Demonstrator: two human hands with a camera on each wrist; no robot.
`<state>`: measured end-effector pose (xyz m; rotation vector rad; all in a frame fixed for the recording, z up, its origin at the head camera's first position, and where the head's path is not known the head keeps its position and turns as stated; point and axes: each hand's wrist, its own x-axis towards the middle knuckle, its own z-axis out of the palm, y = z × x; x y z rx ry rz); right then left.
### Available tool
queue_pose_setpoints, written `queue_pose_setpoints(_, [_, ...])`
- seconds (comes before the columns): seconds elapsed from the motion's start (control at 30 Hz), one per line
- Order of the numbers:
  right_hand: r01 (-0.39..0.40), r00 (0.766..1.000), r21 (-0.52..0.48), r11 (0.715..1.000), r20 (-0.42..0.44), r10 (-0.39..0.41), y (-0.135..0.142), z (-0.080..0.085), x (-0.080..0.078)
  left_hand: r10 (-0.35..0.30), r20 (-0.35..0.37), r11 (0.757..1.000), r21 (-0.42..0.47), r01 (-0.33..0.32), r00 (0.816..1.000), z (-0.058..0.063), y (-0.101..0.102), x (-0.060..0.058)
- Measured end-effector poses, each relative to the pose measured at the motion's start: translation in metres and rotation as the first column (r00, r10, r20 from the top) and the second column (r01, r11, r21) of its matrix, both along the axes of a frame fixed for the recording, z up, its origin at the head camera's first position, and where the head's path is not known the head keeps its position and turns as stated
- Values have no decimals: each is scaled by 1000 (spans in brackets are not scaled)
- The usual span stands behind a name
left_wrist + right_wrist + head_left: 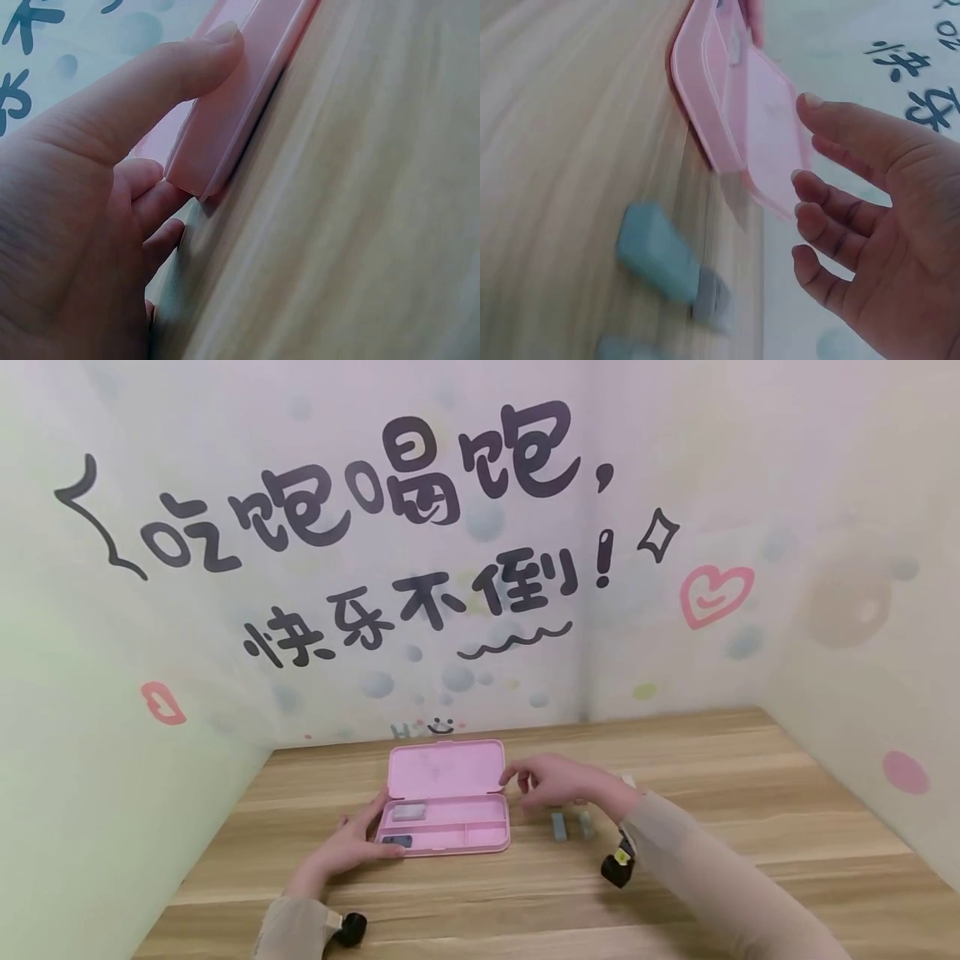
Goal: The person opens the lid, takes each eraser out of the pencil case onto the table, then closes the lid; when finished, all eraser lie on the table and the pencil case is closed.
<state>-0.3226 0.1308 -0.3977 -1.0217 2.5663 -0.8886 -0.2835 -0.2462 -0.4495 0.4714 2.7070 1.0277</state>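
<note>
A pink pencil case (450, 850) lies on the table with its lid (447, 768) raised behind it. In its back compartment sits a small whitish block (409, 812); a dark grey block (397, 841) lies in the front left compartment. My left hand (348, 845) holds the case's left end, thumb (202, 64) on the front wall and fingers around the end. Beside the lid's right edge, my right hand (551, 779) hovers with loosely bent fingers, holding nothing in the right wrist view (900, 217).
Right of the case, a teal block (656, 251) with a grey end lies on the wooden table (480, 902). Next to it is a second small block (585, 825). A whitish thing (628, 781) is partly hidden behind my right wrist. Printed walls (450, 693) stand around the table.
</note>
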Motion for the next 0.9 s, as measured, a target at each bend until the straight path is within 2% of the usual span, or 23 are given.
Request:
queue_pose_setpoints(0.37, [-75,993,61,995,-91,80,-70,1,-27,1,-13,1000,-1,-1,1000,-1,3,0])
queue_pose_setpoints(0.53, [-105,984,100,989,-131,118,-95,3,-28,2,-16,1000,-13,-3,1000,-2,2,-1])
queue_pose_setpoints(0.8, [-125,958,233,964,-224,179,-129,-2,-30,-4,-46,1000,10,4,999,-4,-1,-1])
queue_pose_setpoints(0.9, [-126,956,268,955,-224,189,-140,-7,-30,-3,-47,1000,1,3,999,-6,-5,0])
